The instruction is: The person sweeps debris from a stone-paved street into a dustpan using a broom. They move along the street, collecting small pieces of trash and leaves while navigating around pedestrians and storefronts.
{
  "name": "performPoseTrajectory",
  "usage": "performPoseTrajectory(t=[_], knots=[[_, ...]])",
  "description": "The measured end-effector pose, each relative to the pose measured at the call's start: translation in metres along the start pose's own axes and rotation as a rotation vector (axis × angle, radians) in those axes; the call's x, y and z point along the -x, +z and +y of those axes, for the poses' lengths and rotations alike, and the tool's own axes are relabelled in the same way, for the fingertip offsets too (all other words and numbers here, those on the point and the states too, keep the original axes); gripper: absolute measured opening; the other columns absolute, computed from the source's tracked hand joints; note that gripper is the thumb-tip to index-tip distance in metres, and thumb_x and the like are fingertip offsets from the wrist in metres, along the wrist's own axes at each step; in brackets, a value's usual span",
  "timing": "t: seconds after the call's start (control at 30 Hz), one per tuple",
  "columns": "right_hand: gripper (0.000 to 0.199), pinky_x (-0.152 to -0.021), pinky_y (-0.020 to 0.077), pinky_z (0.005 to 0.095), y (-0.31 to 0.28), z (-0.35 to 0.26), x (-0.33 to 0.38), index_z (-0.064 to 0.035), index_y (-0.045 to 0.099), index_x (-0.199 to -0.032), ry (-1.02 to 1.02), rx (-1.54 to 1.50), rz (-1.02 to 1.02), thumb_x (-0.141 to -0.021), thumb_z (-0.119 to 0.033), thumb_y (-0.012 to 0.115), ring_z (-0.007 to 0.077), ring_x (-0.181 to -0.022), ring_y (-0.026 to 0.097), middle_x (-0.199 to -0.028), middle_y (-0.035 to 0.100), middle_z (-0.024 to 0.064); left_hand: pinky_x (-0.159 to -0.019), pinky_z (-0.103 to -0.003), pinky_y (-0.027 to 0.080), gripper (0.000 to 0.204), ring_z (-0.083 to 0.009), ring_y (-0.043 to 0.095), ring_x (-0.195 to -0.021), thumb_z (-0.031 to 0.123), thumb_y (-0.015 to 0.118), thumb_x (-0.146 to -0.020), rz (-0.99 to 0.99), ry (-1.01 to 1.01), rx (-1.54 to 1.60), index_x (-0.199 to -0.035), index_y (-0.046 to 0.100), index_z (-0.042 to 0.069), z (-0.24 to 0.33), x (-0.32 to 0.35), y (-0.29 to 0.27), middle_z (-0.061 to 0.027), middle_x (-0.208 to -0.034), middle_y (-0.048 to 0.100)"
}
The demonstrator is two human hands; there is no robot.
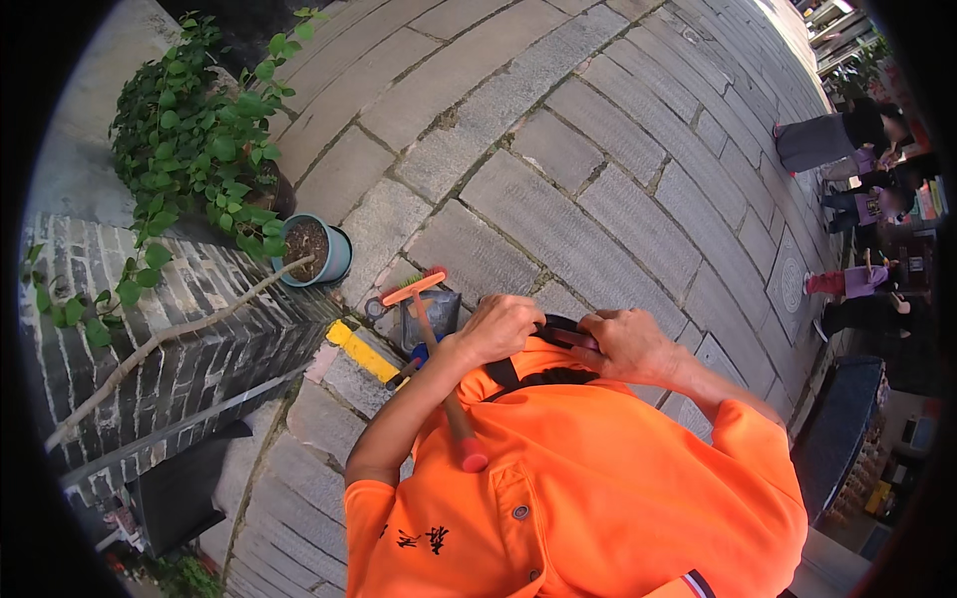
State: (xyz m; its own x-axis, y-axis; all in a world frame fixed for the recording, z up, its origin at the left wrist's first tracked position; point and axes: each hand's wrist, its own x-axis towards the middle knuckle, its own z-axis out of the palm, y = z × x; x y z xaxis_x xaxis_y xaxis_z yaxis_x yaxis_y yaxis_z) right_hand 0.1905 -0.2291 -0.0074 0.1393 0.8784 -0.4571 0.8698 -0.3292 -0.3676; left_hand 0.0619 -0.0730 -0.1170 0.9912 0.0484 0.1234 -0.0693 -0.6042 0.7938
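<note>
At my waist, both hands work on a black strap that lies across the hem of my orange shirt. My left hand is closed on its left end. My right hand grips the other end, fingers curled, beside a narrow reddish-brown piece that I cannot make out. Left of my left hand, a broom with an orange head stands by a grey dustpan. A handle with a red end cap passes by my left forearm and leans toward my chest.
A potted plant stands left by a brick wall, its bare stem crossing the wall. Yellow paint marks a kerb. Stone paving stretches ahead. Several people are at the far right, near a dark counter.
</note>
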Motion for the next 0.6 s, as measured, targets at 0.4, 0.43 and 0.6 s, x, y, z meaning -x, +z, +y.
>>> performPoseTrajectory(t=[0.4, 0.43, 0.6], knots=[[0.022, -0.056, 0.0480, 0.0347, 0.049, 0.030, 0.017, 0.0010, 0.059, -0.090, -0.281, -0.413, 0.362, -0.074, -0.014, 0.062, 0.0319, -0.068, 0.060, -0.085, 0.060, 0.0167, -0.065, -0.036, 0.048, 0.012, -0.0294, 0.060, -0.075, 0.003, 0.058, -0.067, 0.054, -0.051, -0.036, -0.078, 0.063, 0.002, 0.001, 0.014, 0.012, -0.0112, -0.079, 0.061], [0.020, -0.055, 0.0478, 0.0344, 0.053, 0.033, 0.017, 0.0011, 0.059, -0.088, -0.302, -0.401, 0.377, -0.074, -0.013, 0.062, 0.0318, -0.068, 0.060, -0.086, 0.059, 0.0165, -0.064, -0.037, 0.048, 0.012, -0.0301, 0.060, -0.073, 0.003, 0.058, -0.067, 0.081, -0.036, -0.010, -0.077, 0.064, 0.002, 0.002, 0.013, 0.014, -0.0120, -0.078, 0.061], [0.019, -0.054, 0.0474, 0.0376, 0.045, 0.046, 0.014, -0.0002, 0.057, -0.073, -0.236, -0.085, 0.157, -0.075, -0.019, 0.060, 0.0313, -0.068, 0.060, -0.078, 0.060, 0.0182, -0.060, -0.037, 0.048, 0.009, -0.0297, 0.060, -0.068, 0.003, 0.057, -0.069, 0.134, 0.023, 0.036, -0.075, 0.063, 0.001, 0.008, 0.006, 0.014, -0.0124, -0.072, 0.061]])
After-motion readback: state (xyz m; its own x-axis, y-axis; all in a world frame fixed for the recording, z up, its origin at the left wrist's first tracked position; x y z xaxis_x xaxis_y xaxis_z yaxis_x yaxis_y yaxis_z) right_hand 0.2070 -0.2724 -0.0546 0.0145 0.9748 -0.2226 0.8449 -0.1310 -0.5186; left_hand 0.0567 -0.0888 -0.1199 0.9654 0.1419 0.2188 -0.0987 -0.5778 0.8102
